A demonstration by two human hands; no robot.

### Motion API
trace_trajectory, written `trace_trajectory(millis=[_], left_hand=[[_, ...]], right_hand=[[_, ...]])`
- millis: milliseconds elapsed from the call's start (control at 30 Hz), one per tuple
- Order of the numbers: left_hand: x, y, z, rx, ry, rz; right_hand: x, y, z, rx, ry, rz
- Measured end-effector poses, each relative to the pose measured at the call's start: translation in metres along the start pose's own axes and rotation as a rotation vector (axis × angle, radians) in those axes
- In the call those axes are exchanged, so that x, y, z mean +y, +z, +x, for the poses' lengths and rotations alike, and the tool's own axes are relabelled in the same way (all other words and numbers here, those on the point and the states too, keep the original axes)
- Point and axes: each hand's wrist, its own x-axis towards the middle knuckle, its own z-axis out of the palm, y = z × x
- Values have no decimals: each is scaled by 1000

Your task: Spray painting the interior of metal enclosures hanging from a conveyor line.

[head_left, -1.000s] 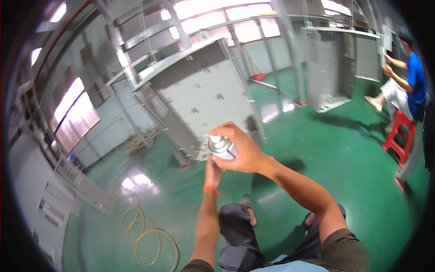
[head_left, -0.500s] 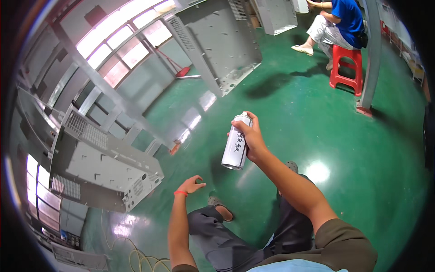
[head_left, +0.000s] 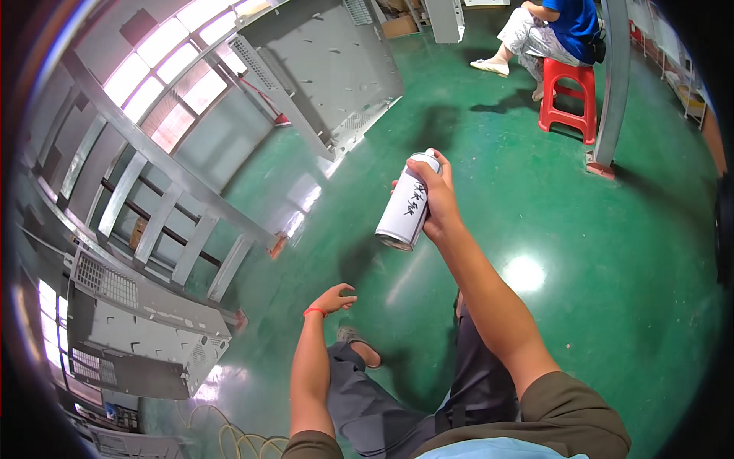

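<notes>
A white spray can (head_left: pixel 403 206) with dark handwriting on its side is gripped in my right hand (head_left: pixel 440 191), held out in front of me above the green floor. It tilts, its nozzle end up and to the right, and the index finger lies near the white nozzle (head_left: pixel 430 152). My left hand (head_left: pixel 332 299), with a red band at the wrist, hangs in the air over my left foot. Its fingers are loosely bent and apart, with nothing in them. The nearest large thing on that side is a grey metal cabinet shell (head_left: pixel 145 329).
Another big grey metal housing (head_left: pixel 321 69) stands ahead. A person in blue (head_left: pixel 569 30) sits on a red stool (head_left: pixel 567 99) beside a steel post (head_left: pixel 612 92). To the left runs a metal frame (head_left: pixel 164 187). A yellow hose (head_left: pixel 241 436) coils on the floor (head_left: pixel 489 367) at lower left.
My viewpoint has moved forward across the floor; the left cabinet shell slides toward the picture's edge. My right hand has lifted a little higher in view with the can still in its grip.
</notes>
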Motion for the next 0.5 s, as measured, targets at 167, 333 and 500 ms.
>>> trace_trajectory(millis=[167,333,500], left_hand=[[-27,-4,13,-32,49,52],[-1,3,16,36,-65,-8],[-10,-2,4,63,82,11]], right_hand=[[-4,-8,7,27,-17,28],[-12,-22,16,57,-46,27],[-10,-19,15,54,-44,38]])
